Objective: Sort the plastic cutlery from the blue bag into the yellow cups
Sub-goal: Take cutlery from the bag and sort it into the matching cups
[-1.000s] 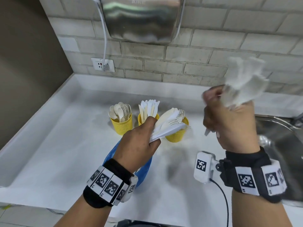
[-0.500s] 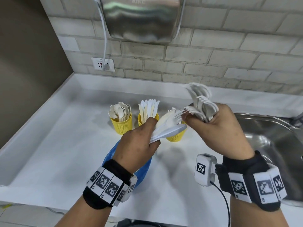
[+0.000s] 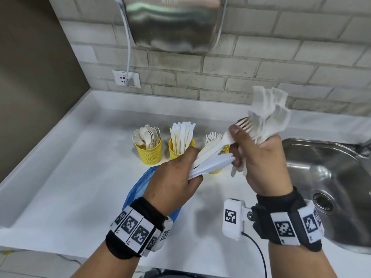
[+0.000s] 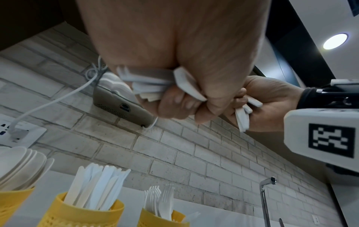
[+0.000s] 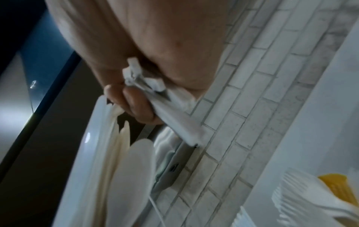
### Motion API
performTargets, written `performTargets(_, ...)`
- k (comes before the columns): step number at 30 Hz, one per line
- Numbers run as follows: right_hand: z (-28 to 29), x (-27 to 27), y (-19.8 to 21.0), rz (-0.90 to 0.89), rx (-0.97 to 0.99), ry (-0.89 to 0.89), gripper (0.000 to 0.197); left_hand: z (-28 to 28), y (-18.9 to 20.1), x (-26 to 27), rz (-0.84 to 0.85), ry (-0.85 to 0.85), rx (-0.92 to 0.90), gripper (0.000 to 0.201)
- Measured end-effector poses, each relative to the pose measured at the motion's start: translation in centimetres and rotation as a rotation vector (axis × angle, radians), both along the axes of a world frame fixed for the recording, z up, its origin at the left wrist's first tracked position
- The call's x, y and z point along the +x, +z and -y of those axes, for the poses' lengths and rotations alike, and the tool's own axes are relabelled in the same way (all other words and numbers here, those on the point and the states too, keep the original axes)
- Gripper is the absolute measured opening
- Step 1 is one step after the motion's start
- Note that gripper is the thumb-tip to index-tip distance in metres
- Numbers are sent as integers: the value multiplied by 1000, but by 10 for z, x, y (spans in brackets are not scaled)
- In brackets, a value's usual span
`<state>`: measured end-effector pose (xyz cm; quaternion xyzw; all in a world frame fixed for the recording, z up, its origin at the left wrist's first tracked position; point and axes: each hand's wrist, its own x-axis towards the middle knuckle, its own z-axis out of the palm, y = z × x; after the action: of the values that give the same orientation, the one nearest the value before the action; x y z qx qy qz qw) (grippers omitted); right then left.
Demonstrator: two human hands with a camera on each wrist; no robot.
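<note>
Three yellow cups stand in a row on the white counter: one with spoons (image 3: 149, 151), one with knives (image 3: 179, 150), one with forks (image 3: 215, 169), the last mostly hidden behind the cutlery. My left hand (image 3: 176, 175) grips a mixed bundle of white cutlery (image 3: 212, 160) by the handles (image 4: 151, 86), above the blue bag (image 3: 138, 189). My right hand (image 3: 259, 157) grips a fan of white forks (image 3: 267, 115), tines up, and its thumb and fingertips touch the left hand's bundle. The fork handles (image 5: 170, 110) show in the right wrist view.
A steel sink (image 3: 329, 177) lies to the right, with its tap (image 4: 265, 198) behind it. A hand dryer (image 3: 174, 23) hangs on the brick wall, its cord running to a socket (image 3: 126, 79). The counter has a raised rim (image 3: 50, 141) on the left.
My right hand swung its forks down and left from the raised position to the left hand's bundle, and now reaches into that bundle. The left hand has stayed put.
</note>
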<state>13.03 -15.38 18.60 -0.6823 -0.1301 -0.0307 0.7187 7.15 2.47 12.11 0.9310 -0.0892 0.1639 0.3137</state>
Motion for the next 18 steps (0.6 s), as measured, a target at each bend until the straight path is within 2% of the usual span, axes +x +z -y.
performTargets(2, 0, 3, 4, -73, 270, -22, 28, -1, -3, 1, -7, 12, -35, 27)
performTargets(4, 4, 8, 10, -157, 535, -30, 24, -2, -5, 3, -51, 4, -131, 22)
performTargets(6, 12, 14, 12, -268, 742, -45, 24, -2, -5, 3, -113, -38, -328, 22)
performTargets(9, 21, 20, 9, -418, 944, -74, 17, -2, -3, 1, -190, -122, -587, 19)
performTargets(11, 24, 21, 5, -445, 1034, -42, 14, -1, 0, 0, -224, -166, -729, 8)
performTargets(13, 23, 21, 2, -451, 1063, -35, 10, -2, 2, -1, -256, -195, -879, 7)
performTargets(18, 17, 19, 1, -449, 1032, -81, 18, -3, 5, -2, -367, -333, -1162, 22)
